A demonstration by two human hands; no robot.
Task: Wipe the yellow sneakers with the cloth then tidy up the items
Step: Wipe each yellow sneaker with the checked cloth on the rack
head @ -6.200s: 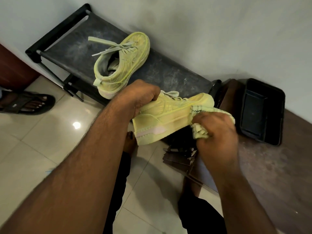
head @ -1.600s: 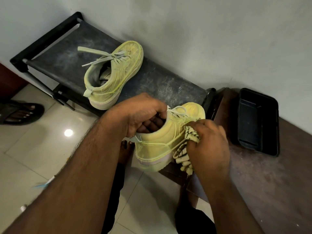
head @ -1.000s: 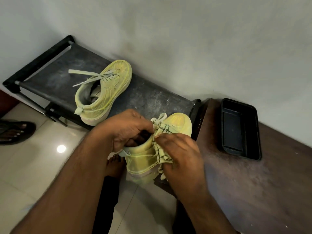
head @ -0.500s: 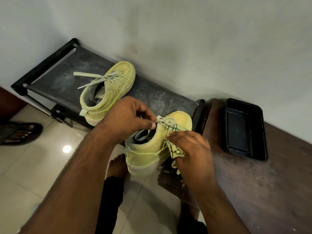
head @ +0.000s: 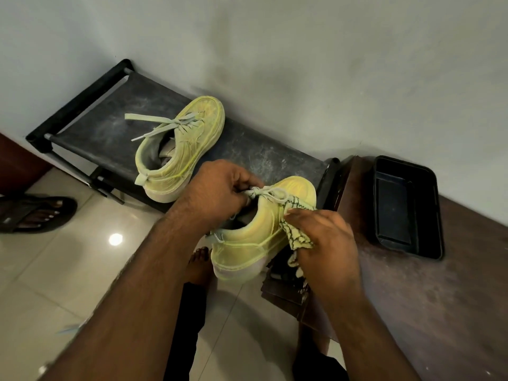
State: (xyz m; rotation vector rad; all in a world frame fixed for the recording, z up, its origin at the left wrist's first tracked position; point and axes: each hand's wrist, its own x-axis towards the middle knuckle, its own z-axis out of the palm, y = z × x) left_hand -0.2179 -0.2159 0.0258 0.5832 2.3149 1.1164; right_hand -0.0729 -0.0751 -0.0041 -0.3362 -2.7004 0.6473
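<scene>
In the middle of the frame the left hand (head: pixel 220 191) holds one yellow sneaker (head: pixel 255 235) up off any surface. Its fingers are curled, and the thumb and fingertips pinch the knot of the white lace (head: pixel 270 192) at the top of the shoe's opening. The heel points toward the lower edge of the frame and the toe toward the upper right.

Just right of centre, the right hand (head: pixel 324 240) presses a yellow cloth (head: pixel 295 228) with dark line markings against the outer side of this sneaker. The fingers are bent around the bunched cloth, gripping it, and a corner of the cloth hangs below the hand.

The second sneaker (head: pixel 181 149) sits in the upper left of centre on a dark, dusty shoe rack (head: pixel 110 116) that stands against the pale wall (head: pixel 302 64). Its toe faces the wall and its loose laces trail to the left. It lies apart from the held shoe.

On the right a brown wooden surface (head: pixel 439 298) carries an open black tray (head: pixel 406 207) near the wall.

At the left edge a foot in a dark sandal (head: pixel 35 213) rests on the glossy tiled floor (head: pixel 55 270). A bare foot (head: pixel 199 266) shows below the held sneaker.
</scene>
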